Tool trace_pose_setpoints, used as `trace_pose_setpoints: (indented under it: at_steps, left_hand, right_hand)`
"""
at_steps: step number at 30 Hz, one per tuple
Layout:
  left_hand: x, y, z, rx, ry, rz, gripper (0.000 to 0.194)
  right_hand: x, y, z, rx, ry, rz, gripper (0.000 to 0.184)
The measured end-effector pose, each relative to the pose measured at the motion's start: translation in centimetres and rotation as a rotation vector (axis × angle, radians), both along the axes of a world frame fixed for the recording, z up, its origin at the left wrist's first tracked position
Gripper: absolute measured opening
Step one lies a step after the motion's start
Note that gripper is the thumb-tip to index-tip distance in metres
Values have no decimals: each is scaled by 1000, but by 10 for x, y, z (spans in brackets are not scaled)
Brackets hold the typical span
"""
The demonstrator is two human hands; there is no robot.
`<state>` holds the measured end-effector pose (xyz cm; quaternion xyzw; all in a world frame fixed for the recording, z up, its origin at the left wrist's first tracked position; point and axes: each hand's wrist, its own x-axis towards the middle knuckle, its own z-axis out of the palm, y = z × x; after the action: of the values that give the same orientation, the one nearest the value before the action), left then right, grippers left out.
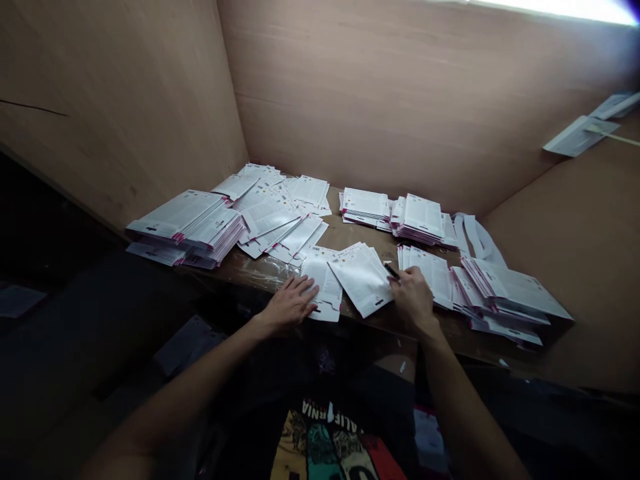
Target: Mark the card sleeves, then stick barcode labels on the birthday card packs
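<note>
Nearest, a printed T-shirt (pixel 325 443) lies below both forearms; the left hand (pixel 290 305) rests open and flat, its fingertips (pixel 313 291) on a white printed card (pixel 324 287); the right hand (pixel 413 299) curls shut around a black pen (pixel 393 271), just beside a second card (pixel 361 279); stacks of cards (pixel 423 220) lie beyond both hands.

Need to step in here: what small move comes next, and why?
Probably bring the black pen in the right hand down onto the white printed sheet beside it: the tip sits at its edge, while the left hand rests on the neighbouring sheet.
</note>
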<state>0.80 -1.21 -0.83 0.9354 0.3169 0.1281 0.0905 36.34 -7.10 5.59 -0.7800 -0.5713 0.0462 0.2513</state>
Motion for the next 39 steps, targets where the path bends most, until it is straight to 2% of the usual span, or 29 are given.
trace_pose_setpoints:
  at_steps: [1, 3, 4, 6, 8, 11, 14, 17, 21, 32, 36, 39]
  left_hand:
    - [-4, -5, -2, 12, 3, 5, 46]
    - [-13, -16, -2, 28, -1, 13, 45]
    - [-16, -20, -2, 28, -3, 15, 45]
    - [-20, -25, -1, 12, -16, 11, 46]
    - [-22, -24, 0, -11, -41, 9, 47]
    - [-22, -22, -1, -24, -71, 5, 46]
    - [-22, -21, -3, -21, -93, -14, 45]
    - [-22, -21, -3, -23, -107, -26, 44]
    - [-22, -20, -4, -33, -111, -32, 44]
    - [-22, -17, 0, -57, -102, -66, 43]
    - [-22, -15, -1, -46, -94, -77, 44]
    - [-22, -16, -3, -50, -95, -72, 54]
  right_hand:
    - [-8, -5, -1, 78, 41, -20, 32]
    - [-32, -15, -7, 176, 268, 2, 47]
    - [-47, -20, -11, 165, 418, 31, 53]
    - [-77, -27, -20, 45, 696, 120, 60]
    - [-101, -29, -31, -81, 850, 266, 58]
    - [-118, -25, -43, -28, 796, 435, 41]
    - [-115, -19, -49, 76, 666, 457, 29]
    - [-110, -16, -49, 61, 581, 508, 23]
    - [-108, -16, -49, 47, 530, 535, 24]
    - [-96, -21, -60, -33, 603, 639, 27]
    - [-103, -18, -56, -58, 581, 675, 28]
    - [-108, -16, -50, -83, 609, 716, 29]
